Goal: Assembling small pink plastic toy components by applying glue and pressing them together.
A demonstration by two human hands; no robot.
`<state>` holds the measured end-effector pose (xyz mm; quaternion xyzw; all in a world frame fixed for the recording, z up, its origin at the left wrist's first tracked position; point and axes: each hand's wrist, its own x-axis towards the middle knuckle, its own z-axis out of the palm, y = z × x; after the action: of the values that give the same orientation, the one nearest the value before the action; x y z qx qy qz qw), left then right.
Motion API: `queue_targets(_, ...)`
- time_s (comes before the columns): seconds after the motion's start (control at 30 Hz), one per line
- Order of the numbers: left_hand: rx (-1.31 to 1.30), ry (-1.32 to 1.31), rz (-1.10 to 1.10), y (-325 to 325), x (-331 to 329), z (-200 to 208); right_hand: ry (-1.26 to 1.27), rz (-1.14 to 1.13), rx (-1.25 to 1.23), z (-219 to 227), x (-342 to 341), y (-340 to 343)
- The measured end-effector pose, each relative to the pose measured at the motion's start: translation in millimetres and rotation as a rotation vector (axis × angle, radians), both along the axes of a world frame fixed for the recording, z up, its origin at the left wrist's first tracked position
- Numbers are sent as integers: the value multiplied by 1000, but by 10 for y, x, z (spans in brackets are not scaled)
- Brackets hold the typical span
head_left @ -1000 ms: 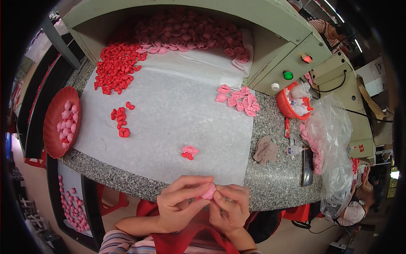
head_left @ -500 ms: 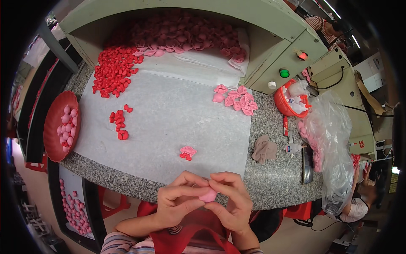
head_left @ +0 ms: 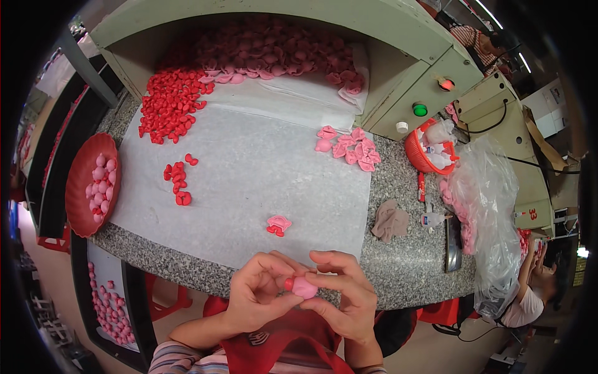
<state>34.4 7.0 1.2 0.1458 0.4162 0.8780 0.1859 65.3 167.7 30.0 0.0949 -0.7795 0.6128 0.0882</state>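
Observation:
Between both hands, near the front edge of the bench, is a small rounded pink piece (head_left: 304,288) with a red bit showing at its left end. My left hand (head_left: 265,287) pinches it from the left with thumb and fingers. From the right, the thumb and forefinger of my right hand (head_left: 339,290) close on it too. Just beyond my hands a pink shell piece (head_left: 280,222) lies on the white paper, with a red bean-shaped piece (head_left: 275,231) against its near side. Farther left on the paper is a loose cluster of red pieces (head_left: 179,175).
A red bowl (head_left: 75,199) of pink balls stands at the left. Heaps of red pieces (head_left: 163,112) and pink shells (head_left: 268,50) fill the back. At right are pink shells (head_left: 358,149), an orange basket (head_left: 412,153) of bottles, a cloth (head_left: 390,221) and a plastic bag (head_left: 495,187).
The pink piece has turned between my fingers, so a red bit now shows at its left end. My right fingers have shifted slightly. The things on the bench stay put.

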Motion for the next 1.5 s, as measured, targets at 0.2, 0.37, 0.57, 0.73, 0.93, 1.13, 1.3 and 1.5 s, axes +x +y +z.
queue_targets(0.2, -20, 27, 15, 16, -16, -10, 12, -24, 20, -24, -20, -14)
queue_targets(0.37, -14, 14, 22, 20, -14, 0, 18, -31, 29, -23, -20, -20)
queue_targets(0.57, 27, -136, -20, 5, -32, -43, 66, -83, 68, 45, -34, -114)
queue_targets(0.73, 144, -251, -45, 32, -48, -46, 91, -108, 88, 70, -53, -137)
queue_targets(0.93, 221, -284, -57, 25, -54, -110, 142, -101, 187, 101, -72, -128)
queue_targets(1.13, 205, -327, -51, 49, -77, -46, 192, -133, 221, 56, -87, -184)
queue_targets(1.3, 313, -471, -100, 60, -46, -78, 171, -332, 122, -92, 27, -265)
queue_targets(1.5, 468, -533, -148, 106, -19, -198, 289, -310, 94, -186, -2, -256)
